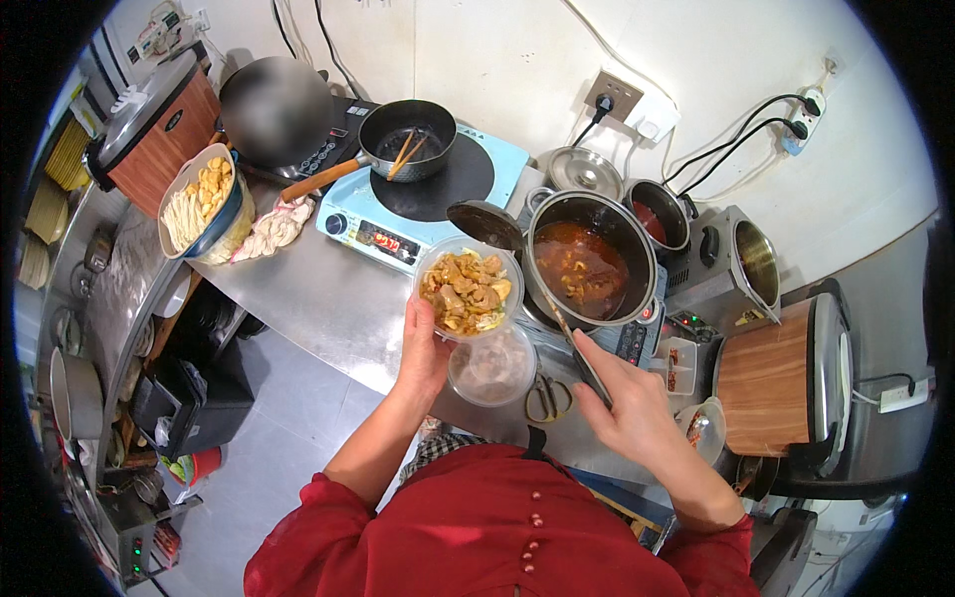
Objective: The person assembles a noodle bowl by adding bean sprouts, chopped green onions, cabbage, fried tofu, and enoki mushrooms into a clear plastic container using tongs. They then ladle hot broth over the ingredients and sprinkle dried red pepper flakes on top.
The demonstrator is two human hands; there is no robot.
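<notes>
Steel bench (308, 316) along white wall (477, 50); grey tile floor (298, 423) below. Left hand (426, 350): fingers hold clear bowl (438, 254) of brown chunks over bench, just left of red-broth pot (642, 234). Right hand (629, 400): fingers closed around dark utensil handle (589, 368), angled toward pot. Scissors (547, 399) on bench; blue cooktop (343, 224), black pan (438, 129) behind. Wood-grain cookers (766, 383) both ends.

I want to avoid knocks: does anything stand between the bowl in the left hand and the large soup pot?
Yes: the ladle in the right hand. Its head shows between the bowl and the pot, near the pot's left rim.
</notes>
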